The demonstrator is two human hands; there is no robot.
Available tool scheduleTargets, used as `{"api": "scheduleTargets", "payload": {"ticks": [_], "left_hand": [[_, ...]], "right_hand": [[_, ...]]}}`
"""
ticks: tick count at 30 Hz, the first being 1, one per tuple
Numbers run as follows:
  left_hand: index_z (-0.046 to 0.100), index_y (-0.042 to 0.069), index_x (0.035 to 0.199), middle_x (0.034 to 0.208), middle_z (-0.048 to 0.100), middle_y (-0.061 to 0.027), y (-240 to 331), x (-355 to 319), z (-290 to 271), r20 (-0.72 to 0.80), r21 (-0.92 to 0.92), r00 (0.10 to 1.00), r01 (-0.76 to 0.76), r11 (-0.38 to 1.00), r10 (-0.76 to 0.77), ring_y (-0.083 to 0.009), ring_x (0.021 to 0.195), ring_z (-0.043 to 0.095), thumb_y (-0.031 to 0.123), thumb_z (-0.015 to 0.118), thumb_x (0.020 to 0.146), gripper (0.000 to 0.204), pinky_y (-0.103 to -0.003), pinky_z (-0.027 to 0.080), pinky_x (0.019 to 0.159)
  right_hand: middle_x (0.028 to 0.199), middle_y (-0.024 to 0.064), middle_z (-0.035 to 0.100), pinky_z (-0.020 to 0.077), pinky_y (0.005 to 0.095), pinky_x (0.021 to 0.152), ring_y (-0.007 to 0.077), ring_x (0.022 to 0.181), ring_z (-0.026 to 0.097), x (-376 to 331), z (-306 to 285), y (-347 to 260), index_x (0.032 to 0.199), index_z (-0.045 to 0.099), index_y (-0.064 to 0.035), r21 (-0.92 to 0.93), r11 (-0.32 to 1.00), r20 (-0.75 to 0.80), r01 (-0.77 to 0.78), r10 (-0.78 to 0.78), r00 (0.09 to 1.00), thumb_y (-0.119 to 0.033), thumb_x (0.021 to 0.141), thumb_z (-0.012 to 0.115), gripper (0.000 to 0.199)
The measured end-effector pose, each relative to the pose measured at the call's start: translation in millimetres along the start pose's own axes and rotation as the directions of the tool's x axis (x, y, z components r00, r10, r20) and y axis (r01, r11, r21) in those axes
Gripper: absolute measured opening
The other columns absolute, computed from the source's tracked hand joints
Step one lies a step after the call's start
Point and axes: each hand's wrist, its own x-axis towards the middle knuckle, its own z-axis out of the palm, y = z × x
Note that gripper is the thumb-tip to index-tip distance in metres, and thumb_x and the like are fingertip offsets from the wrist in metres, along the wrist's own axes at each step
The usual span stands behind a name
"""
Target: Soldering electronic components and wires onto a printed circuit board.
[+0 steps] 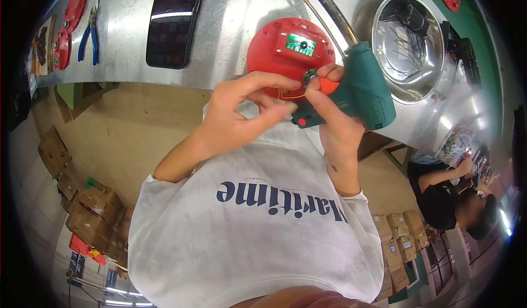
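My right hand [336,110] is wrapped round the handle of a green soldering gun [366,83] with an orange trigger. Its metal tip points up and away from me. Beneath, a round red plastic housing [263,47] lies on the bench, bearing a green circuit board [301,44]. A small round part [310,76] shows by my right fingertips. Thin orange wire [291,96] runs between both hands, ending close to my right thumb. My left hand [241,107] hovers at the housing's near edge, thumb and index finger apart, the thumb slightly blurred. Whether it touches the wire is unclear.
A steel bowl [392,72] with black wires stands at the right. Left of the housing lies a dark phone [174,22], then blue-handled pliers [88,42] and red housings [61,47]. Another person [444,190] works at far right. Cardboard boxes [93,214] are stacked behind me.
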Motion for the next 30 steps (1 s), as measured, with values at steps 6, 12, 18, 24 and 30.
{"api": "scheduleTargets", "payload": {"ticks": [6, 12, 18, 24, 30], "left_hand": [[0.066, -0.001, 0.090, 0.077, 0.068, -0.0078, -5.3, 3.5, 8.7, 0.071, 0.238, 0.995, -0.089, 0.967, 0.074, -0.0127, 0.058, 0.063, -0.001, 0.069, 0.079, 0.012, -0.023, 0.047, 0.049], [0.066, -0.004, 0.092, 0.075, 0.066, -0.0112, -4.2, 7.1, 9.8, 0.184, 0.519, 0.924, -0.381, 0.765, 0.335, -0.0165, 0.055, 0.061, -0.007, 0.067, 0.076, 0.017, -0.023, 0.046, 0.049], [0.067, -0.004, 0.092, 0.074, 0.066, -0.0101, -3.6, 8.1, 13.0, 0.164, 0.489, 0.930, -0.366, 0.792, 0.329, -0.0149, 0.055, 0.059, -0.007, 0.067, 0.076, 0.016, -0.023, 0.045, 0.048], [0.067, -0.003, 0.092, 0.075, 0.067, -0.0099, 4.2, 5.9, 15.5, 0.129, 0.496, 0.960, -0.279, 0.822, 0.248, -0.0139, 0.058, 0.061, -0.007, 0.067, 0.076, 0.017, -0.021, 0.044, 0.049], [0.069, -0.004, 0.090, 0.081, 0.067, -0.0111, -3.1, 5.6, 17.2, 0.088, 0.465, 0.936, -0.340, 0.817, 0.340, -0.0146, 0.061, 0.060, -0.007, 0.068, 0.075, 0.016, -0.021, 0.045, 0.053]], "right_hand": [[0.104, 0.0118, 0.055, 0.0481, 0.0315, 0.081, 0.0179, 0.086, 0.060, 0.7, 3.2, -3.5, 0.105, 0.053, -0.0008, 0.074, 0.993, -0.038, -0.094, 0.097, 0.995, 0.015, 0.071, 0.064, 0.039], [0.103, 0.0124, 0.056, 0.0475, 0.0291, 0.075, 0.0181, 0.085, 0.060, 0.9, -1.0, -3.7, 0.105, 0.054, -0.0007, 0.130, 0.985, -0.074, -0.112, 0.122, 0.990, 0.012, 0.074, 0.063, 0.034], [0.102, 0.0124, 0.058, 0.0463, 0.0272, 0.069, 0.0179, 0.083, 0.060, 2.4, -1.6, -2.0, 0.104, 0.055, -0.0011, 0.139, 0.983, -0.103, -0.123, 0.138, 0.985, 0.009, 0.077, 0.061, 0.030], [0.103, 0.0115, 0.058, 0.0466, 0.0271, 0.069, 0.0166, 0.083, 0.060, 1.4, 0.5, 0.8, 0.104, 0.055, -0.0018, 0.117, 0.989, -0.104, -0.088, 0.100, 0.989, 0.009, 0.077, 0.062, 0.030], [0.105, 0.0117, 0.058, 0.0462, 0.0275, 0.071, 0.0178, 0.086, 0.060, -2.7, 1.8, -1.1, 0.106, 0.055, -0.0018, 0.194, 0.975, -0.105, -0.109, 0.131, 0.986, 0.008, 0.079, 0.061, 0.030]]}}
